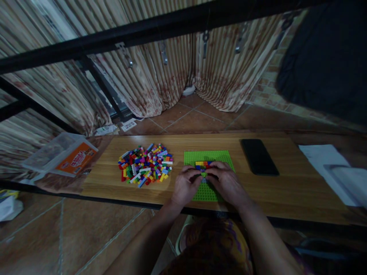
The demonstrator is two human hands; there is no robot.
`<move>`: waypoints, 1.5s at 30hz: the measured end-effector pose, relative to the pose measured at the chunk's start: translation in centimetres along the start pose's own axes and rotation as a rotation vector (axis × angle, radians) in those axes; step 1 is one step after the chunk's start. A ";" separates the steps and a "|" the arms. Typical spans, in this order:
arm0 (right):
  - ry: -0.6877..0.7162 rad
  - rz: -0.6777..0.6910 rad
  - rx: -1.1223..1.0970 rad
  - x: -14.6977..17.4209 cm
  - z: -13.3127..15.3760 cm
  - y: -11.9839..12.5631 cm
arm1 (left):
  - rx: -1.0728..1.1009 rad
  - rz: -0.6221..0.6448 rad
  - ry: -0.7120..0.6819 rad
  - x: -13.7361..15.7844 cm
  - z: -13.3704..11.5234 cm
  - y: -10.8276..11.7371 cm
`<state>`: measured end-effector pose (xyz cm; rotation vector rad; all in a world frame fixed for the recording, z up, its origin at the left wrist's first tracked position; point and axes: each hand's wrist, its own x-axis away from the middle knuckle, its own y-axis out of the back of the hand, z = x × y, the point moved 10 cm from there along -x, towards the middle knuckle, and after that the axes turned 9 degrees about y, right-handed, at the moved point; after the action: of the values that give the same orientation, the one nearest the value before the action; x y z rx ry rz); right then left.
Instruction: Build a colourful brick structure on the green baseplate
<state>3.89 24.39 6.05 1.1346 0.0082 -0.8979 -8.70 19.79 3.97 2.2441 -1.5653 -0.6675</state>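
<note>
A small green brick [203, 174] at the frame's lower centre is pinched in the fingertips of left hand [185, 186] and right hand [228, 184] above a green baseplate [206, 156], between a brick pile [146, 164], centre-left, and a phone [259, 157], centre-right.

L hand [185, 186], R hand [228, 183], at grn baseplate [206, 194]

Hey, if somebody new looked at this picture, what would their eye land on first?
Probably the heap of multicoloured bricks on the left part of the wooden table. Next, likely, the bright green baseplate to its right, where the left hand and right hand meet with fingertips close together. The black phone lying right of the baseplate also stands out.
</note>
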 end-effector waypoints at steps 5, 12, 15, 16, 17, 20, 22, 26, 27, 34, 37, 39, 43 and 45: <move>-0.016 -0.016 -0.017 0.1 -0.2 0.0 | -0.011 0.007 0.011 0.0 0.0 -0.1; -0.037 -0.041 -0.041 0.3 -0.3 0.1 | -0.020 0.027 -0.016 0.1 -0.6 -0.2; -0.030 -0.019 -0.043 0.2 -0.3 0.1 | -0.027 0.034 -0.018 0.1 -0.7 -0.2; -0.028 -0.014 -0.039 0.2 -0.3 0.1 | -0.026 0.036 -0.017 0.1 -0.7 -0.2; -0.025 -0.009 -0.034 0.2 -0.2 0.1 | -0.024 0.038 -0.016 0.0 -0.7 -0.3; -0.019 0.000 -0.024 0.2 -0.2 0.0 | -0.022 0.031 -0.024 0.0 -0.8 -0.2; -0.022 -0.007 -0.028 0.2 -0.2 0.0 | -0.024 0.023 -0.024 0.1 -0.8 -0.2; -0.045 -0.041 -0.058 0.2 -0.5 0.1 | 0.008 0.027 0.015 0.1 -0.3 -0.3; -0.052 -0.044 -0.072 0.2 -0.6 0.0 | 0.017 0.032 0.020 0.1 -0.3 -0.3; -0.133 -0.075 -0.179 0.4 -1.8 0.5 | -0.012 0.028 -0.008 0.2 -0.8 0.0; -0.136 -0.069 -0.187 0.5 -1.8 0.6 | -0.066 0.027 -0.058 0.5 -1.2 -0.1; -0.136 -0.057 -0.181 0.6 -1.7 0.6 | -0.112 0.038 -0.101 0.9 -1.5 -0.4; -0.116 -0.044 -0.179 0.6 -1.6 0.3 | -0.210 0.065 -0.156 1.5 -2.0 -1.0; -0.102 -0.049 -0.175 0.6 -1.6 0.3 | -0.247 0.073 -0.163 1.6 -2.1 -1.2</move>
<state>5.13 25.33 5.25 0.9282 0.0309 -0.9785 -6.17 18.71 4.80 1.9855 -1.5351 -0.9860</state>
